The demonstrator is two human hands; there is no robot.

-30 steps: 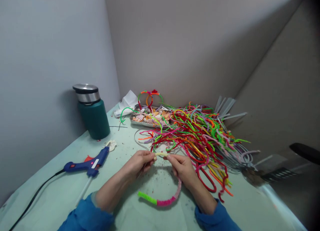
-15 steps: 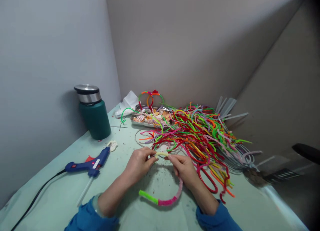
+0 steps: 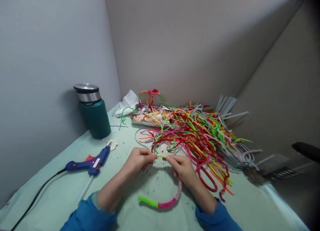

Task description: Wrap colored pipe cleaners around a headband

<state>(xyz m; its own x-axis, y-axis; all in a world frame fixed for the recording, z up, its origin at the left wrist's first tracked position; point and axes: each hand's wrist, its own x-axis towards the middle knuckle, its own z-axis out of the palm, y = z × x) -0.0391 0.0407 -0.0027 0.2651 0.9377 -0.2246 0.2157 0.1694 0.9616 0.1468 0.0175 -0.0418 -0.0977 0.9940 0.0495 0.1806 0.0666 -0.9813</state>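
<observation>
Between my two hands runs a curved hoop wrapped in pipe cleaner (image 3: 167, 204), coloured bright green, magenta, pale pink and, at its upper part, pale yellow. My left hand (image 3: 140, 160) pinches the pale yellow stretch at its left side. On the other side of that stretch, my right hand (image 3: 183, 169) pinches it with thumb and forefinger, the rest of the hoop passing beneath the palm. The green end hangs free at the lower left, just over the table. My fingers hide parts of the yellow stretch.
A blue glue gun (image 3: 92, 164) with a lit red light lies at left, its cord trailing forward. Behind it stands a teal bottle (image 3: 95, 119). A metal tray (image 3: 143, 124) holds shell-like pieces. Tangled pipe cleaners (image 3: 200, 131) cover the right, with red-handled scissors (image 3: 208, 181) among them.
My left hand has turned slightly and its fingers have closed further around the yellow stretch. My right hand and the hoop have barely moved.
</observation>
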